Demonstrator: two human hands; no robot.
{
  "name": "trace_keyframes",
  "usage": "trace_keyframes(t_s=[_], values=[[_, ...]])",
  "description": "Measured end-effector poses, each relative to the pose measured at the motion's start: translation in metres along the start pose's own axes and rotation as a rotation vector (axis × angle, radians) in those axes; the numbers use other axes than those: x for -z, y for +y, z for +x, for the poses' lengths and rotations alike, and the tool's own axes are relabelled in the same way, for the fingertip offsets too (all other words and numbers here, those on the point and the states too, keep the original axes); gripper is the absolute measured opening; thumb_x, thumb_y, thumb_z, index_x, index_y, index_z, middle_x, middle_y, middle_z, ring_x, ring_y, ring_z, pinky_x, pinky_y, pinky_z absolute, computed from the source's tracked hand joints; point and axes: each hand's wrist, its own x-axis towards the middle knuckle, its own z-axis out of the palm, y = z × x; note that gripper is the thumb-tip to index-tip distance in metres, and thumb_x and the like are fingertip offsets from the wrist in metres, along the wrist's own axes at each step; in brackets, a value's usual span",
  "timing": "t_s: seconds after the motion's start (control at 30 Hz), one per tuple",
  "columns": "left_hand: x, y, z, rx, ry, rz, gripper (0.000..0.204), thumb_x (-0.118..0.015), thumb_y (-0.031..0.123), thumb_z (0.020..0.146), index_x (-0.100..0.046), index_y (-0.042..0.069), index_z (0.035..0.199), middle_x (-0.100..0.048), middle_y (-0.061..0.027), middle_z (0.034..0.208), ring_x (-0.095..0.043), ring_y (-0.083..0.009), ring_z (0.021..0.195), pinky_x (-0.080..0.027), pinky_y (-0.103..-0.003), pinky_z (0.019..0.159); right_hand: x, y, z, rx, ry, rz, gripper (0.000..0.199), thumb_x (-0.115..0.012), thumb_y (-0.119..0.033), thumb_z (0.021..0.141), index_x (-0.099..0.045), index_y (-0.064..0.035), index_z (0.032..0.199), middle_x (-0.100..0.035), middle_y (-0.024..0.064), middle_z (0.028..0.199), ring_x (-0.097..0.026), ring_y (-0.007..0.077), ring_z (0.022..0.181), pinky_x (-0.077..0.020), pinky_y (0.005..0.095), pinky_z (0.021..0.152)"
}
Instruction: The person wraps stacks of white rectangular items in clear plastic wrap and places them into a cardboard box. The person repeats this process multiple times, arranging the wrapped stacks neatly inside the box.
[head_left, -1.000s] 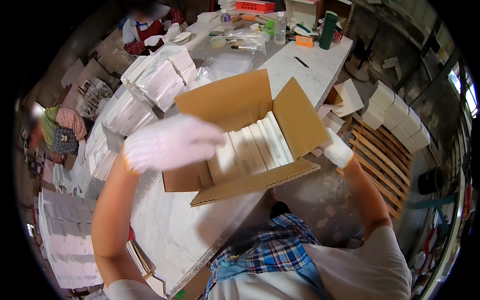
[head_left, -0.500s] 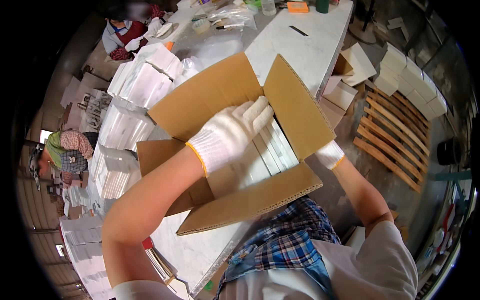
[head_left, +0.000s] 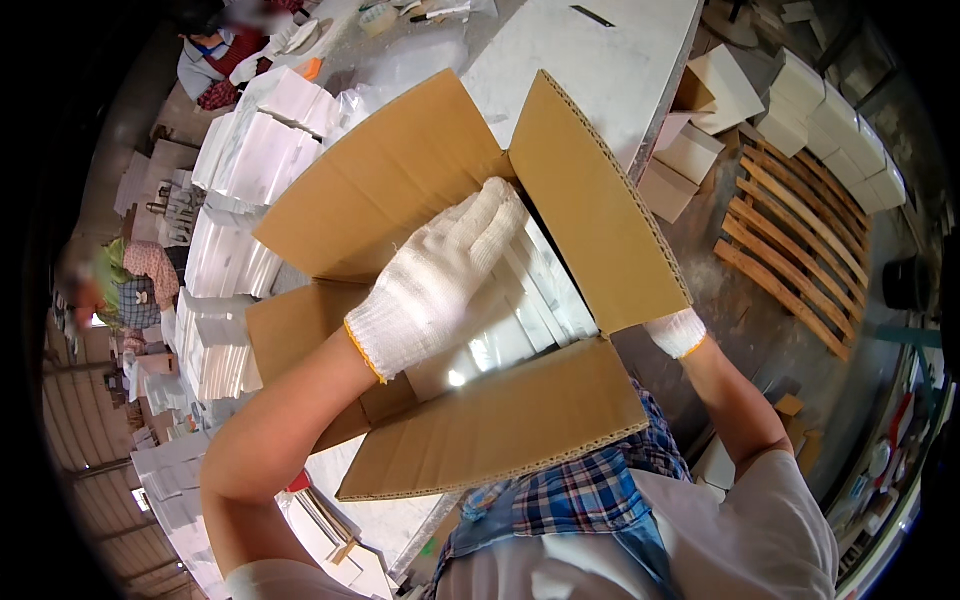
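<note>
Open carton (head_left: 500,430), pale tabletop (head_left: 580,70), wooden pallet (head_left: 790,262), grey floor (head_left: 690,242)

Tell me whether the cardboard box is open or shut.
Open: the cardboard box has its four flaps spread outward, and white slabs show inside, partly covered by the gloved left hand.

Light is moderate on the carton (head_left: 490,430), its eight-o'clock side shaded; hard white glare dots the slabs (head_left: 545,290) towards six o'clock. The surface (head_left: 570,75) is pale and bright at one o'clock. Fisheye bowing bends the pallet (head_left: 795,250) at three o'clock. Blurred patches sit at nine and eleven; corners fall to black.
</note>
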Motion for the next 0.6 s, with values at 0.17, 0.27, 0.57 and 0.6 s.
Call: trace_keyframes(t_s=[0.17,0.27,0.57,0.6], values=[[-0.003,-0.007,0.000,0.005,-0.014,-0.028,0.082,-0.079,0.010,0.077,-0.044,0.000,0.151,-0.046,-0.0302,0.151,-0.052,-0.0442,0.136,-0.048,-0.046,0.111,-0.011,0.020,0.003,0.339,0.029,-0.209,0.040,-0.061,-0.016,0.103,-0.059,0.0043,0.138,-0.070,0.0116,0.124,-0.065,0.0155,0.114,-0.0528,0.0283,0.095],[-0.009,-0.003,-0.005,0.018,0.067,-0.072,0.072,-0.077,0.012,0.080,-0.048,0.001,0.146,-0.051,-0.0282,0.146,-0.056,-0.0420,0.131,-0.050,-0.046,0.107,-0.015,0.034,0.006,0.516,0.032,-0.288,0.038,-0.054,-0.018,0.106,-0.059,0.0031,0.137,-0.070,0.0136,0.124,-0.065,0.0161,0.116,-0.0531,0.0300,0.096],[0.006,-0.008,-0.061,0.364,-0.067,0.074,0.058,-0.079,0.027,0.083,-0.061,0.004,0.133,-0.067,-0.0202,0.125,-0.064,-0.0397,0.114,-0.050,-0.049,0.101,0.002,0.136,0.013,0.318,0.251,-0.837,0.055,-0.052,-0.038,0.107,-0.055,0.0014,0.144,-0.061,0.0226,0.141,-0.058,0.0332,0.131,-0.0442,0.0370,0.110],[0.011,-0.008,-0.074,0.328,-0.049,0.047,0.054,-0.077,0.032,0.084,-0.063,0.006,0.129,-0.068,-0.0182,0.119,-0.065,-0.0386,0.110,-0.051,-0.048,0.098,-0.001,0.131,0.017,0.301,0.251,-0.850,0.054,-0.052,-0.038,0.107,-0.055,0.0017,0.143,-0.062,0.0220,0.140,-0.058,0.0325,0.130,-0.0443,0.0366,0.110]])
